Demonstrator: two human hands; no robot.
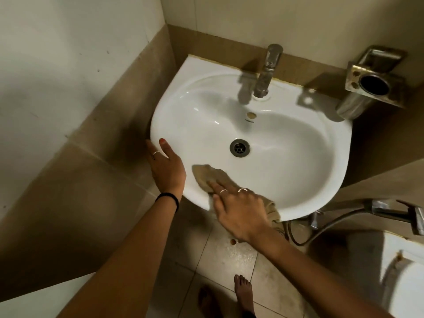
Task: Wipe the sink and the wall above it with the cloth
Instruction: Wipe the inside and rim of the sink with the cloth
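A white oval sink (298, 143) hangs on the wall, with a steel drain (240, 147) in its bowl and a chrome tap (267, 70) at the back. A tan cloth (207, 176) lies spread on the sink's near rim. My right hand (238, 208) presses flat on the cloth, fingers stretched out towards the left. My left hand (166, 166) grips the sink's left edge, thumb on top of the rim. The wall above the sink (286, 21) is pale tile over a brown tiled band.
A metal cup holder and soap dish (374, 81) are fixed to the wall at the right of the sink. A hand-shower hose and nozzle (390, 211) hang below at the right. The left wall (68, 88) stands close. My bare feet (243, 292) are on the tiled floor.
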